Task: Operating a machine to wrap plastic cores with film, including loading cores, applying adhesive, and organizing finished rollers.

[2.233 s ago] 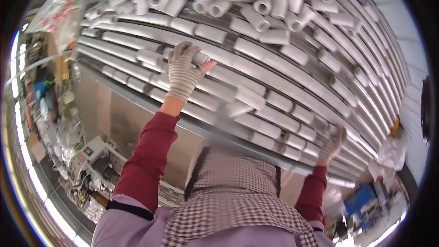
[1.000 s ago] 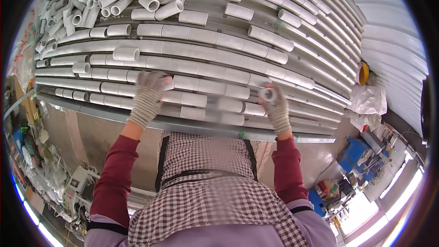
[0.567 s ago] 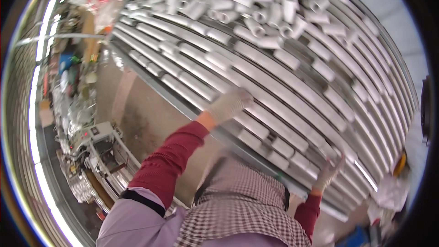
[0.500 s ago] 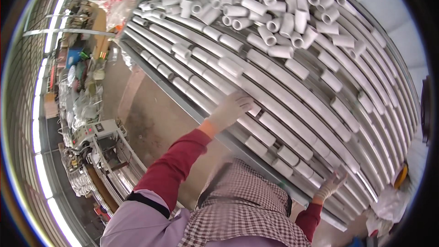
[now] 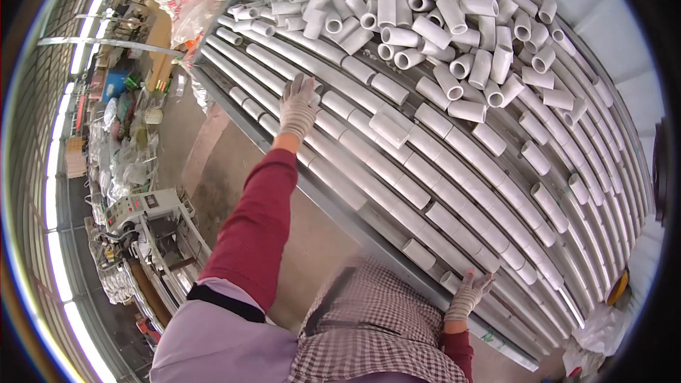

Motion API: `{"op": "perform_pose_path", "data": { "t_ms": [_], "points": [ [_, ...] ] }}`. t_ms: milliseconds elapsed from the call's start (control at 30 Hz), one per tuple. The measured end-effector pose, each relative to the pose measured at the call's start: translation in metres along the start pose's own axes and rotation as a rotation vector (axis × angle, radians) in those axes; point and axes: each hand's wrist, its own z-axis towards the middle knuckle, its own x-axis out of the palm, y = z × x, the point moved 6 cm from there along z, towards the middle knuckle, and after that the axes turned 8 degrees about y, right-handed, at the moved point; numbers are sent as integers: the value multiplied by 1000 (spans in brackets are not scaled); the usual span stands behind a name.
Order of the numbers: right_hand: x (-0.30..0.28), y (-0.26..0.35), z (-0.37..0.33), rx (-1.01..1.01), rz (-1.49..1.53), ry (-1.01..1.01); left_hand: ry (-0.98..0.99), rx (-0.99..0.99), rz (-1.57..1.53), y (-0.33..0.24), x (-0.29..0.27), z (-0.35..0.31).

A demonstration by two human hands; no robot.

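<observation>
Noting for the head view: the left hand [image 5: 299,108] has moved from mid-row to farther left along the near rows, and the right hand [image 5: 466,296] has drawn in toward the front edge of the grooved rack [image 5: 339,214]. Judgement: handling of the rows now spans a longer stretch, one hand at either end.

The pale tubes [image 5: 399,183] lie end to end in the grooves; one loose tube [image 5: 390,128] rests on top of a row, and a jumbled heap [image 5: 433,31] sits beyond.

Pose: left arm reaches well out, its fingers partly bent over a tube; palm hidden, so cannot tell whether it grips. Right arm shows only at the lower edge, its hand loosely spread beside the right-hand tube ends, fingertips toward them. Nothing visible in its grasp; contact unclear.
</observation>
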Motion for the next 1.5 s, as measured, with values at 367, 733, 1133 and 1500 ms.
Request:
{"op": "perform_pose_path", "data": {
  "t_ms": [367, 733, 1133, 1500],
  "points": [
    [-111, -1, 64, 48, 166, -562, 384, 204, 33, 41, -3, 43],
    [4, 143, 40, 304, -477, 64, 122, 178, -167, 85, -31, 53],
    [-34, 282, 30, -582, 64, -269, 586, 84, -1152, -145, -3, 23],
    [39, 385, 109, -636, 176, 130, 805, 2, -1493, -224, 94, 80]
  ]
}}
